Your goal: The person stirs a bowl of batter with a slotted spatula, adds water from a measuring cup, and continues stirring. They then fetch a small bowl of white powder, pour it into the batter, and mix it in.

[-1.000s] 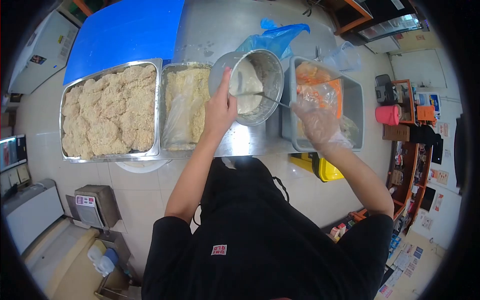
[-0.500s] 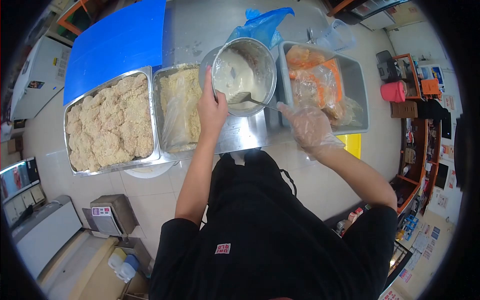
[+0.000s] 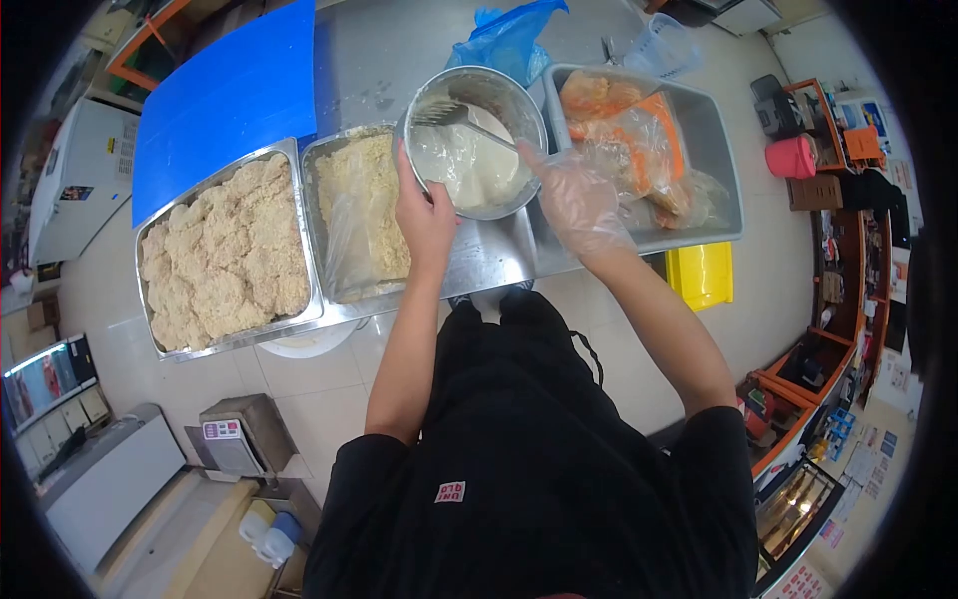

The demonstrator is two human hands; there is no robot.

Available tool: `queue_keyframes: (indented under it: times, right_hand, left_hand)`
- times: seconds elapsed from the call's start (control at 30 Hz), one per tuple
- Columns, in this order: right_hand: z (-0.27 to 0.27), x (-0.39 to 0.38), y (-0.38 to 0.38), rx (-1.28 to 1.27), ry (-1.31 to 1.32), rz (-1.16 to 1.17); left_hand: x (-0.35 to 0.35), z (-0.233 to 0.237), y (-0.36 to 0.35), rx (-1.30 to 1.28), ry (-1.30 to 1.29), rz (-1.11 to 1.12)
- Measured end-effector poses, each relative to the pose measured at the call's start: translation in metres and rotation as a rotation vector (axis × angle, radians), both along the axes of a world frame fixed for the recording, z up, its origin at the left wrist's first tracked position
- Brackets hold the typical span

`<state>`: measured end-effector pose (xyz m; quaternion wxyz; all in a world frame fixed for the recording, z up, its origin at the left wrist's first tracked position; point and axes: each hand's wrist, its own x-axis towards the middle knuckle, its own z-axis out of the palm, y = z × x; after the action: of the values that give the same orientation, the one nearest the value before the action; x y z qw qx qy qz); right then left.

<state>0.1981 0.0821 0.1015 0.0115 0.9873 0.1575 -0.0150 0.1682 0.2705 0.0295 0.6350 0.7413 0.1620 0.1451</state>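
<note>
My bare left hand grips the near left rim of a round metal bowl, which is held tilted above the steel table. Thick white batter lies in the bowl and coats parts of its inner wall. In a clear plastic glove, my right hand is closed around the handle of a slotted turner. The turner's slotted head rests against the far left inside of the bowl, smeared with batter. The end of its handle is hidden in my hand.
On the left stands a metal tray of crumb-coated pieces, beside a second tray of yellowish crumbs with a plastic bag. A grey tub holds bagged orange-brown food. Behind are a blue board, a blue bag and a clear jug.
The turner's head has moved from the near side of the bowl to its far left side. My right hand has come left, closer to the bowl, and the bowl has tipped somewhat.
</note>
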Motion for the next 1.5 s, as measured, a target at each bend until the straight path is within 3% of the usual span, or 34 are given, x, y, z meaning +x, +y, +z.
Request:
queue_keyframes:
  times: [0.2, 0.3, 0.4, 0.5, 0.7, 1.1, 1.2, 1.3, 1.4, 1.5]
  right_hand:
    - [0.008, -0.01, -0.027, -0.165, 0.13, 0.039]
    - [0.004, -0.024, -0.052, -0.148, 0.007, 0.188]
    - [0.042, -0.03, -0.042, -0.249, 0.159, 0.2]
    - [0.047, -0.015, -0.039, -0.168, 0.021, 0.254]
    - [0.059, 0.039, -0.016, -0.37, 0.021, 0.143]
    - [0.077, 0.061, 0.002, -0.407, 0.512, 0.183]
    - [0.059, 0.081, -0.008, -0.382, 0.667, 0.34]
    - [0.045, 0.078, -0.026, -0.127, 0.718, 0.38]
    - [0.049, 0.056, -0.025, 0.239, 0.818, -0.053]
    - [0.022, 0.052, -0.038, 0.257, 0.64, 0.027]
  left_hand:
    - [0.007, -0.005, -0.003, 0.025, 0.003, 0.061]
    - [0.008, -0.005, -0.004, 0.01, -0.001, 0.085]
    - [0.007, -0.008, -0.006, 0.017, -0.023, 0.071]
    - [0.006, -0.006, -0.005, 0.026, -0.036, 0.061]
    - [0.006, -0.004, -0.005, 0.085, -0.035, 0.05]
    - [0.001, -0.011, -0.011, 0.061, -0.088, 0.084]
    - [0.002, -0.019, -0.011, 0.018, -0.109, 0.09]
    - [-0.001, -0.013, -0.01, 0.007, -0.095, 0.096]
    - [0.001, -0.015, -0.009, 0.012, -0.108, 0.089]
    - [-0.001, -0.013, -0.012, -0.006, -0.087, 0.092]
